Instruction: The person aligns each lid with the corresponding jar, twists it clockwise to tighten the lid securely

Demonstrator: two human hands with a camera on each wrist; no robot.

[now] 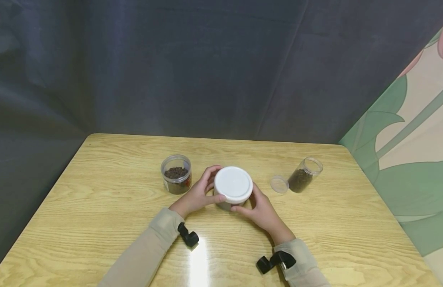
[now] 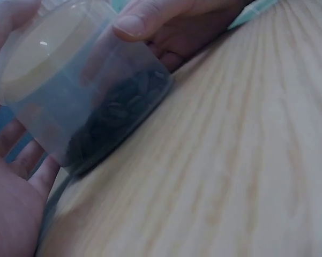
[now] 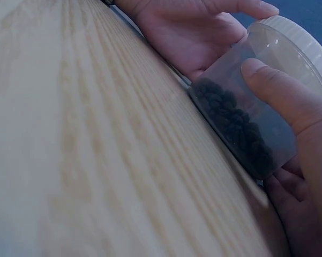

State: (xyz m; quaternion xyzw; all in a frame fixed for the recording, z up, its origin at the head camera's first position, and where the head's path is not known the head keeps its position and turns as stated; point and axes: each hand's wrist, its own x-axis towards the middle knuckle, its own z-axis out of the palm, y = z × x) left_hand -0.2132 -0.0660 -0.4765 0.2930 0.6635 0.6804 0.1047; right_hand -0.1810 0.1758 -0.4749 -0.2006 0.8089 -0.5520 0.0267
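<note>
A round clear jar (image 3: 225,69) with a white lid (image 1: 233,182) stands on the wooden table between both hands. Dark seed-like pieces (image 3: 233,126) fill its lower part; their exact kind cannot be told. My left hand (image 1: 199,194) grips the jar from the left, its thumb against the lid's near edge and its fingers round the far side. On the opposite side my right hand (image 1: 261,213) holds the jar's wall, thumb in front and fingers behind. The lid sits on the jar, though how tightly does not show.
Left of the hands stands an uncovered clear jar (image 1: 176,175) with brown granules. To the right, a narrower uncovered jar (image 1: 300,179) holds dark bits, beside a clear round lid (image 1: 279,184) lying flat. A dark curtain (image 1: 207,71) hangs behind the table (image 1: 110,207).
</note>
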